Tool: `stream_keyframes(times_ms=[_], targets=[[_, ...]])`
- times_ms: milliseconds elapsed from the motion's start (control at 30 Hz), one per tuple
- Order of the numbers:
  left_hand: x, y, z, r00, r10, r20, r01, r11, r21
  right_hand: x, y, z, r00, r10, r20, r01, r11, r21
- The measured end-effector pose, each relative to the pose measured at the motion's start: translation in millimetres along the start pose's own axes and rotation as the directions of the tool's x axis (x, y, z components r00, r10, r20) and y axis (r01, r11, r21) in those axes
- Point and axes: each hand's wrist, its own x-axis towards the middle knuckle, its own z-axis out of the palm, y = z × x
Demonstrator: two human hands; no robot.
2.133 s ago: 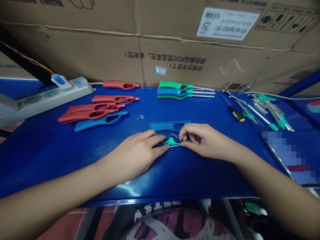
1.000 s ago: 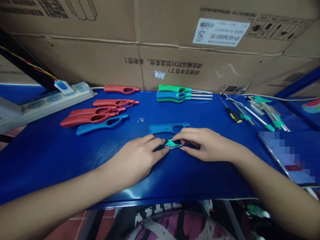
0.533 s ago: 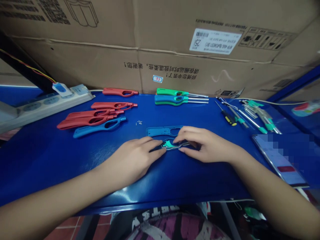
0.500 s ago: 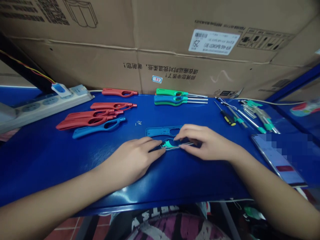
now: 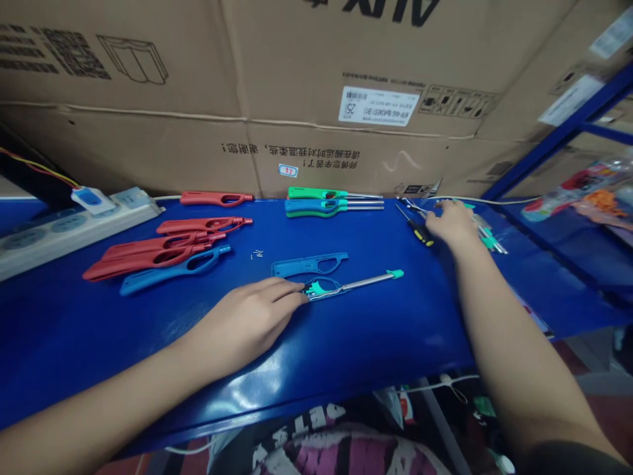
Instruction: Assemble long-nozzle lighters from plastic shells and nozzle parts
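Note:
My left hand (image 5: 247,320) lies flat on the blue table (image 5: 148,330), fingertips pressing the near end of a lighter inner assembly (image 5: 346,285) with a teal trigger and a metal tube ending in a teal tip. A blue lighter shell half (image 5: 306,265) lies just behind it. My right hand (image 5: 452,223) has reached to the back right and rests over a pile of metal tube parts (image 5: 489,236), next to a black-and-yellow screwdriver (image 5: 418,229). Its fingers are curled downward; I cannot see whether they hold anything.
Red shells and one blue shell (image 5: 163,254) lie at the left, with a white power strip (image 5: 59,224) behind them. Finished green and blue lighters (image 5: 326,201) lie along the back. Cardboard boxes (image 5: 297,99) wall off the rear. Tiny screws (image 5: 257,254) sit mid-table.
My right hand has let go of the inner assembly and moved away to the back right, onto the parts pile. The left hand stays put. The view has turned right.

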Motion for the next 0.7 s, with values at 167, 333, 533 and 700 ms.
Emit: stream_keyframes(times_ms=[167, 333, 533, 700], targets=[[0, -2, 2, 1.0, -0.001, -0.004, 0.001, 0.999, -0.047, 12, 19, 8, 0.979, 0.195, 0.059, -0.193, 0.98, -0.039], [0, -6, 6, 1.0, -0.023, 0.0, 0.022, 0.991, -0.135, 18, 27, 13, 0.971, 0.225, 0.085, -0.222, 0.974, -0.045], [2, -10, 6, 0.999, -0.046, 0.024, 0.051, 0.974, -0.222, 26, 31, 17, 0.968, 0.221, 0.12, -0.213, 0.974, -0.072], [2, -9, 5, 0.998, -0.035, 0.059, 0.046, 0.979, -0.201, 31, 37, 24, 0.978, 0.166, 0.128, -0.154, 0.984, -0.094]])
